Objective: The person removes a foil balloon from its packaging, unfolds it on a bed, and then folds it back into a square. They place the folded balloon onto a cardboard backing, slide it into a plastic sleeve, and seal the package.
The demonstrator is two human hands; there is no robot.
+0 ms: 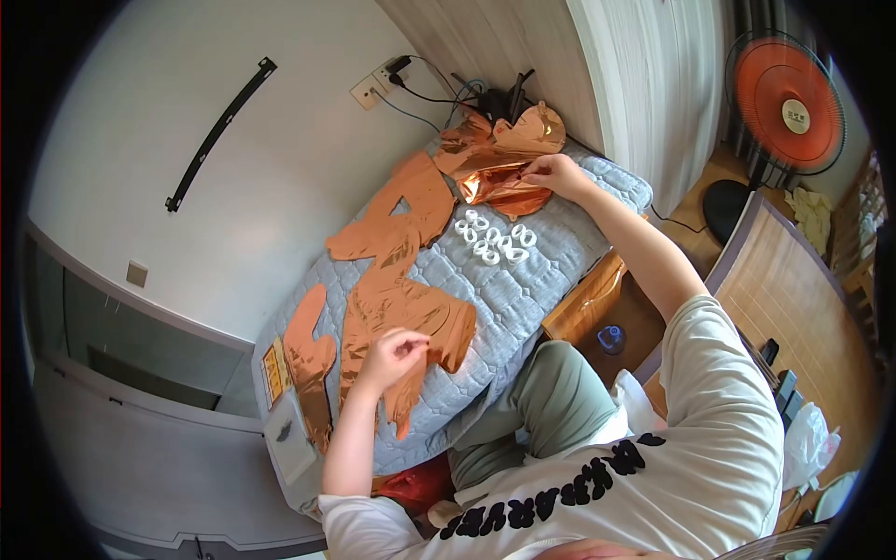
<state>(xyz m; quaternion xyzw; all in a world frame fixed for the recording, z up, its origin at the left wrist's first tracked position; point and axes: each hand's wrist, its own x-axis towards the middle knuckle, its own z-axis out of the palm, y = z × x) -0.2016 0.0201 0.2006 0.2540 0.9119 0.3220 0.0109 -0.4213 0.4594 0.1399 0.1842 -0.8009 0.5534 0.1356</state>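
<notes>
Fingers of the left hand (392, 355), at seven o'clock, pinch the edge of the flat foil balloon (383, 289) on the quilt (532, 289). White rings (495, 241) lie centre. At one o'clock the right hand (555, 173) pinches the crumpled foil balloon (499, 191). Likely laying out; next calls for gentle smoothing.

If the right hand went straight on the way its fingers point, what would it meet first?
The crumpled copper foil balloon: the right hand is pinching its edge and points across it toward the wall. Beyond lies more copper foil, though depth is unclear.
</notes>
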